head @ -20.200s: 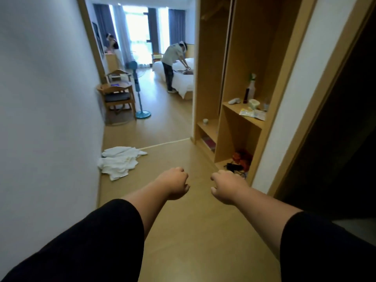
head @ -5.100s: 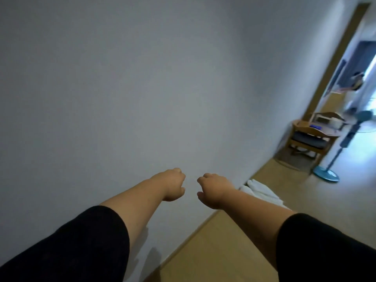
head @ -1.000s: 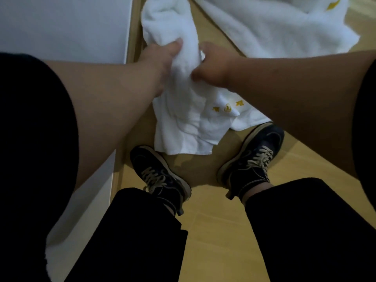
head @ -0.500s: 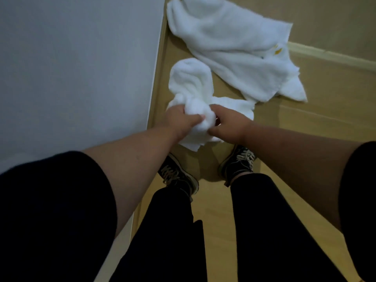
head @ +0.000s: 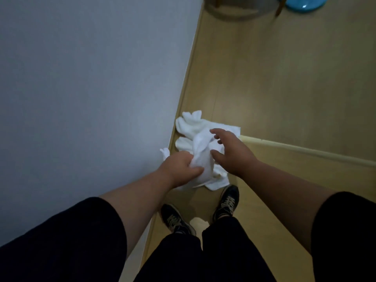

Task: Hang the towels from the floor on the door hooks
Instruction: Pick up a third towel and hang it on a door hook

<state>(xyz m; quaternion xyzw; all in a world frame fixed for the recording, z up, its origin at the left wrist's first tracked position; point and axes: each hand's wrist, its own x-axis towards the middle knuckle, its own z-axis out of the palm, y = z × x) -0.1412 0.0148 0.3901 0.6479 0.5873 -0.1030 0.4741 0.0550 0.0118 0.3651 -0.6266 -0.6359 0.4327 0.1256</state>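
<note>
Presently, I judge the limp white terry towel [head: 200,159] light, left hand [head: 181,166] clutching its bunched middle, right hand [head: 232,153] spread, grasping nothing.

We note dim, flat light; brightest on the tan wood-look floor [head: 284,78] at upper right. Soft shadows lie under the black lace-up shoes [head: 226,202]. Wide-angle bending at edges; slight softness throughout.

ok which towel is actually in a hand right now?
The bunched white towel, gripped by the left hand; the right hand is spread open beside it. The other towel lies flat on the floor by the wall, untouched.
</note>
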